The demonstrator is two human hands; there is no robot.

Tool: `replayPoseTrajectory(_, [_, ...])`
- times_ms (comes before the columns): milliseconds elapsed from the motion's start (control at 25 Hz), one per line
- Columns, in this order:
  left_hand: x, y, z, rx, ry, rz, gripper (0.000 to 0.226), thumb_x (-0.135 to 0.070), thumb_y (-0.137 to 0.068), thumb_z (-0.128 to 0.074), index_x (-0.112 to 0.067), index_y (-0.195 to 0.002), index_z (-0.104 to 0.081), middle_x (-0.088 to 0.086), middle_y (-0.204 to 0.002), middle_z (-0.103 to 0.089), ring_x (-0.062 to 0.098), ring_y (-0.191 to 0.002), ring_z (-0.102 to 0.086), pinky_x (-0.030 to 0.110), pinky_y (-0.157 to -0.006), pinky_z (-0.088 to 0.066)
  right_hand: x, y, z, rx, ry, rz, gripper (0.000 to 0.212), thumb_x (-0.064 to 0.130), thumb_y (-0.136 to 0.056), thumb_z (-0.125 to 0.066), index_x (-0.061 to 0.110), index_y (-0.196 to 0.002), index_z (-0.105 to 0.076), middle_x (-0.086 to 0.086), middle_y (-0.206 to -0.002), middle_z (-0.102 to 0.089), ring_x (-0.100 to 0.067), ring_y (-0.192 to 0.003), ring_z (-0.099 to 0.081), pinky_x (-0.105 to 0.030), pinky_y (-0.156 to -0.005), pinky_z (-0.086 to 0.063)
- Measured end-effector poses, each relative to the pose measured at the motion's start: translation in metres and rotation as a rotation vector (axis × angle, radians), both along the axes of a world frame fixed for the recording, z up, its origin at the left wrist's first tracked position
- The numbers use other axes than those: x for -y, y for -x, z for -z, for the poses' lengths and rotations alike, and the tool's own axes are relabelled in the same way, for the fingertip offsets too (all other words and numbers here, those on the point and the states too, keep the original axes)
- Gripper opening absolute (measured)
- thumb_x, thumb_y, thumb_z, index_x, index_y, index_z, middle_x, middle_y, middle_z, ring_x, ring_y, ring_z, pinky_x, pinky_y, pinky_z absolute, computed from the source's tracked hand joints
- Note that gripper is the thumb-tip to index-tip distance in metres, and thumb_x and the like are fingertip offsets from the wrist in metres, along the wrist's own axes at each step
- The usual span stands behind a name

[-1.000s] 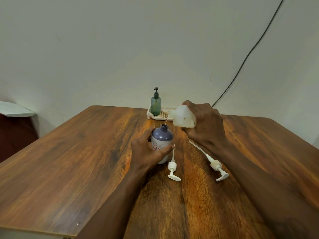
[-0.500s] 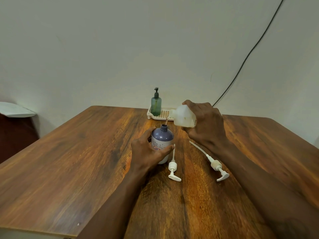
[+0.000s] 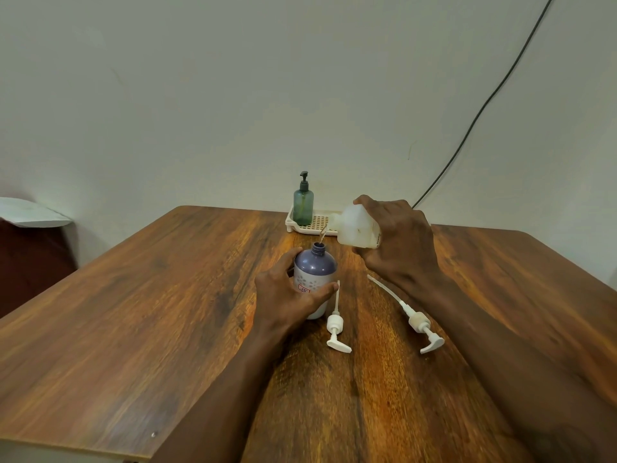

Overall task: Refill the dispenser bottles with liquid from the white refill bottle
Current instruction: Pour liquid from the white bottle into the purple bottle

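The left hand [image 3: 287,295] is gripping the purple dispenser bottle [image 3: 315,267], fingers curled round its body; it is standing upright and uncapped on the table [image 3: 133,312]. The right hand [image 3: 397,242] is clasping the white refill bottle [image 3: 355,230], tilting it so a thin stream [image 3: 322,233] is falling into the purple neck. The purple bottle's small red-framed label [image 3: 303,289] and the refill bottle's dark edge print [image 3: 379,238] are showing too small to read. A white pump [image 3: 335,329] and a second pump [image 3: 422,324] are lying beside.
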State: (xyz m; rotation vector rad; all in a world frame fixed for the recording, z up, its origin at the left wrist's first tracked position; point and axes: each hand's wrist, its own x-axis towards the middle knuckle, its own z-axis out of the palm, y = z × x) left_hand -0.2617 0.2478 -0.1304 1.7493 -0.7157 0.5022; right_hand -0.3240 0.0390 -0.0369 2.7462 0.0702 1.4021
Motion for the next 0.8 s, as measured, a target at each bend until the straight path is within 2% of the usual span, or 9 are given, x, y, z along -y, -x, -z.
replayPoseTrajectory(320, [-0.0004,-0.0004,0.0001,-0.008,0.008,0.002,0.081,-0.051,-0.067,-0.092,-0.025,-0.135,-0.058,-0.018,-0.121,-0.064,-0.013,-0.105,-0.06,0.012,-0.086,-0.054,-0.0002,-0.0007,0.0004,-0.005,0.01,0.004,0.082,0.043,-0.065,-0.089,0.019,-0.135,-0.054,-0.011,-0.118,-0.07,-0.032,-0.101,-0.065,-0.048,-0.085,-0.058])
replayPoseTrajectory(600, [-0.0003,-0.0018,0.0019,-0.001,0.013,0.0,0.081,-0.052,-0.068,-0.092,-0.022,-0.136,-0.059,-0.011,-0.124,-0.068,-0.007,-0.107,-0.062,0.015,-0.088,-0.055,0.0005,-0.0009,-0.0001,-0.006,0.015,0.011,0.083,0.042,-0.064,-0.089,0.018,-0.136,-0.054,-0.011,-0.119,-0.07,-0.032,-0.103,-0.065,-0.048,-0.085,-0.057])
replayPoseTrajectory(800, [-0.0005,-0.0011,0.0008,-0.002,0.013,0.005,0.081,-0.052,-0.067,-0.092,-0.022,-0.135,-0.059,-0.014,-0.123,-0.066,-0.01,-0.107,-0.061,0.012,-0.088,-0.054,0.0012,-0.0009,-0.002,0.006,0.013,-0.003,0.082,0.039,-0.064,-0.089,0.018,-0.135,-0.055,-0.012,-0.119,-0.07,-0.034,-0.102,-0.066,-0.049,-0.085,-0.057])
